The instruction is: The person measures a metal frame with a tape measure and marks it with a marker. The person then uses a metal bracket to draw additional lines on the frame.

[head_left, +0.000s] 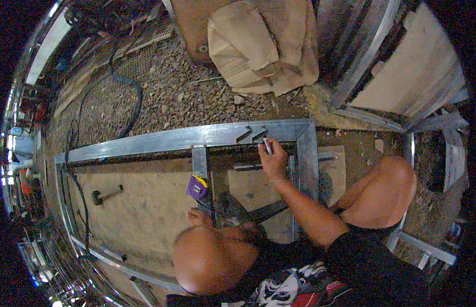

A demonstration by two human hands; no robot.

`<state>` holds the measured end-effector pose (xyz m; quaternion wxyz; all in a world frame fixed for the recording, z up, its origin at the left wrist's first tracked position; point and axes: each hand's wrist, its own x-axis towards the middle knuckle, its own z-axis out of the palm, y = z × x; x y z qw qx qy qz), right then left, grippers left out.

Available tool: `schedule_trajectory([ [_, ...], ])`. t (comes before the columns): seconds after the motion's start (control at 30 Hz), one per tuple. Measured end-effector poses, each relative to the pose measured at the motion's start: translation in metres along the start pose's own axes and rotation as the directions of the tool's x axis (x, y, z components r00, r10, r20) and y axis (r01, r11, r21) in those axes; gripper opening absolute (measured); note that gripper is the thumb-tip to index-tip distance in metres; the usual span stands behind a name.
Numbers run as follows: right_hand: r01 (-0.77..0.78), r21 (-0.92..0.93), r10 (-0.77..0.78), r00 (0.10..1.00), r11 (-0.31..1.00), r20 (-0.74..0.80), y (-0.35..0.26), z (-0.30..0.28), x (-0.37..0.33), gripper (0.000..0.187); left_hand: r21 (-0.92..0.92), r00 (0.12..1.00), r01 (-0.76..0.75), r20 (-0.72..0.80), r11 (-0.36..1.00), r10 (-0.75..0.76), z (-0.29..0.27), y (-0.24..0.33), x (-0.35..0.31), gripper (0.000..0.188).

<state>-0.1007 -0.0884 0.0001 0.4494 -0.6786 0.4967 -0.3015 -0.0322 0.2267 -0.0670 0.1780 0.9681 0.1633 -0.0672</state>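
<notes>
My right hand (274,161) is closed around a marker (267,145), whose tip end points up near the inner edge of a long silver metal bar (166,138). Two small angled metal pieces (244,135) lie side by side on that bar, just left of the marker. A purple and yellow tape measure (197,187) rests on the short crossbar (199,159) of the frame. Below it, beside my bent left knee, part of my left hand (198,218) shows; its fingers are mostly hidden.
Brown cardboard (294,46) lies beyond the bar, beside gravel (171,87). A dark cable (139,100) crosses the frame's left end. Inside the frame, a dark hammer-like tool (100,197) lies on a tan board (141,215). Another metal frame (368,61) stands at the right.
</notes>
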Motion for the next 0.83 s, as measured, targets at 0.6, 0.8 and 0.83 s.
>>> schedule_trajectory([
  [0.6, 0.251, -0.070, -0.238, 0.958, 0.965, 0.157, 0.010, -0.007, 0.019, 0.021, 0.016, 0.996, 0.000, 0.084, 1.000, -0.001, -0.010, 0.012, -0.010, 0.048],
  [0.8, 0.261, -0.003, -0.256, 0.947, 0.965, 0.196, 0.002, 0.004, 0.011, 0.016, -0.047, 0.997, 0.066, 0.051, 0.997, -0.064, -0.010, -0.019, 0.005, 0.051],
  [0.83, 0.264, -0.023, -0.255, 0.948, 0.964, 0.192, 0.007, -0.004, 0.016, 0.016, -0.049, 0.996, 0.053, 0.069, 0.997, -0.050, -0.030, -0.059, 0.005, 0.051],
])
